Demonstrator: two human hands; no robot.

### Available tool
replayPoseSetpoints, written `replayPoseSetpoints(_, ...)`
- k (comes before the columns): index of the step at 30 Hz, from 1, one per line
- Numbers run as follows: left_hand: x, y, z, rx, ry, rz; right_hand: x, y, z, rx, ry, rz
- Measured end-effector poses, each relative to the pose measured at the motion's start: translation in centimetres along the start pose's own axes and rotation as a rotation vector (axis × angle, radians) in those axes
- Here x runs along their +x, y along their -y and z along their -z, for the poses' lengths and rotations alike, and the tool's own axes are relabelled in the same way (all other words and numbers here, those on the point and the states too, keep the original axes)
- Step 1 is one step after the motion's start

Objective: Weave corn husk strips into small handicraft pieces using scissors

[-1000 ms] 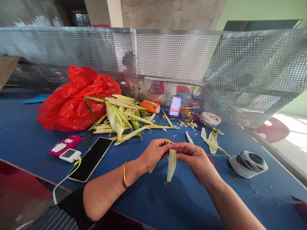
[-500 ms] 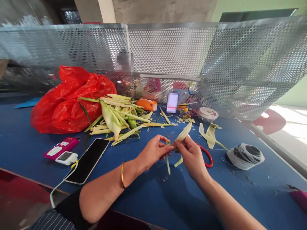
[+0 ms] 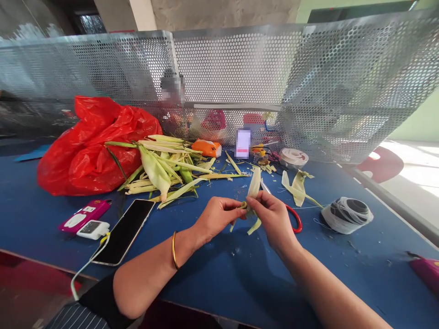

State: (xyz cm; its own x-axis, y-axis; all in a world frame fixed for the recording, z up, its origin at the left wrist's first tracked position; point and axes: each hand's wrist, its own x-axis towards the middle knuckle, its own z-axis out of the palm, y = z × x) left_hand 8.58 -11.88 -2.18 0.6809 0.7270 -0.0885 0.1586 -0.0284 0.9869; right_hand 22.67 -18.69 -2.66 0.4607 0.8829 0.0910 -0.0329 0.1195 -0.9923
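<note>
Both hands meet above the blue table, pinching strips of pale green corn husk (image 3: 254, 183). My left hand (image 3: 219, 214) is closed, thumb against fingers, on a small curled piece of husk. Between the thumb and fingers of my right hand (image 3: 272, 214) a wider husk piece points upward, and a narrow end hangs below. Scissors with a red handle (image 3: 297, 220) lie under and beside my right hand, partly hidden by it. Farther right rests another husk piece (image 3: 299, 191), apart from my hands. A spool of white thread (image 3: 347, 214) sits to its right.
A red plastic bag (image 3: 92, 151) and a heap of corn husks (image 3: 156, 171) cover the back left. Nearer lie a phone (image 3: 125, 233), a white charging device (image 3: 93, 229) with a cable, and a magenta case (image 3: 80, 217). A perforated metal screen (image 3: 233, 68) borders the back.
The wide husk piece has turned from leaning right to nearly upright. My left hand has shifted the curled strip, and its hanging end now shows shorter. The camera view has moved slightly.
</note>
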Motion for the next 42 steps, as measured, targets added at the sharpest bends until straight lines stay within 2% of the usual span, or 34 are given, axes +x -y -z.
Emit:
replayPoseSetpoints(3,0.0,0.0,0.0,0.032,-0.007,-0.004,0.1,0.4,0.2,0.158,-0.033,-0.05)
replayPoseSetpoints(8,-0.1,-0.7,-0.2,-0.047,0.003,0.001,0.3,1.0,0.4,0.329,-0.047,-0.036)
replayPoseSetpoints(10,-0.1,-0.9,-0.2,-0.114,-0.006,0.022,0.2,1.0,0.5,0.26,-0.048,0.006)
replayPoseSetpoints(13,0.1,-0.8,-0.3,-0.204,-0.037,0.052,0.0,1.1,0.7,0.04,-0.064,0.089)
replayPoseSetpoints(16,0.3,-0.4,-0.2,-0.258,-0.052,0.047,-0.2,1.6,1.0,-0.205,0.008,0.154)
replayPoseSetpoints(19,0.5,-0.1,-0.1,-0.293,-0.071,0.041,-0.2,2.2,1.3,-0.336,0.096,0.197)
replayPoseSetpoints(27,0.5,0.1,-0.1,-0.346,-0.12,0.037,0.0,2.3,1.4,-0.356,0.177,0.129)
replayPoseSetpoints(36,0.3,-0.3,-0.1,-0.335,-0.11,0.035,-0.1,1.9,1.4,-0.335,0.235,0.038)
replayPoseSetpoints(42,0.3,-0.3,-0.1,-0.335,-0.118,0.028,0.0,1.7,1.5,-0.395,0.214,0.045)
